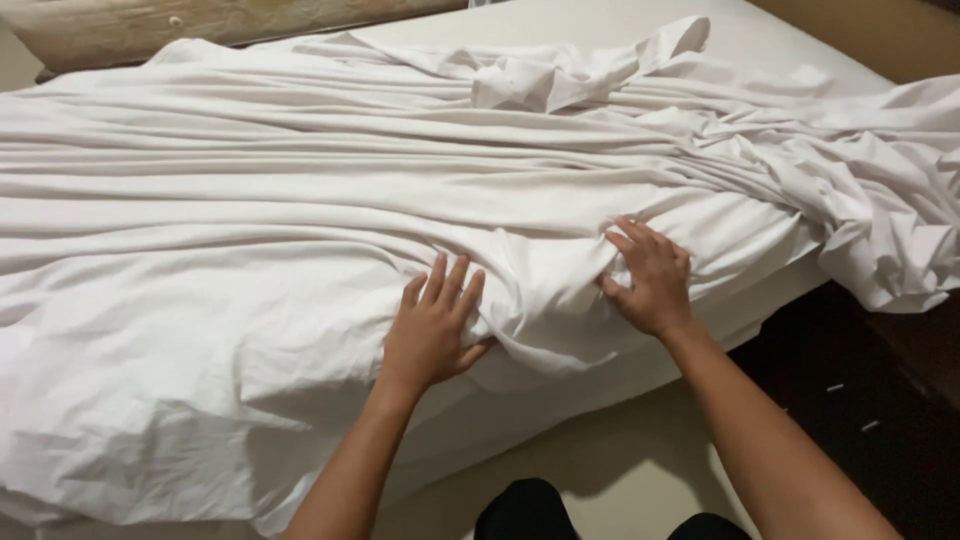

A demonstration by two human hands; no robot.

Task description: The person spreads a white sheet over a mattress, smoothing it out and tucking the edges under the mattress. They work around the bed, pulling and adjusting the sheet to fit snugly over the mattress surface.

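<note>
A large white bed sheet lies rumpled in long folds across a mattress. My left hand rests flat on the sheet near the bed's front edge, fingers spread. My right hand presses on a fold of the same sheet a little to the right, fingertips curled into the cloth. Between the two hands the sheet bulges in a raised fold. At the right the sheet is bunched in a crumpled heap hanging over the mattress corner.
A padded headboard runs along the far left. A pale tiled floor lies below the bed, turning dark at the right. My dark-clad knees show at the bottom edge.
</note>
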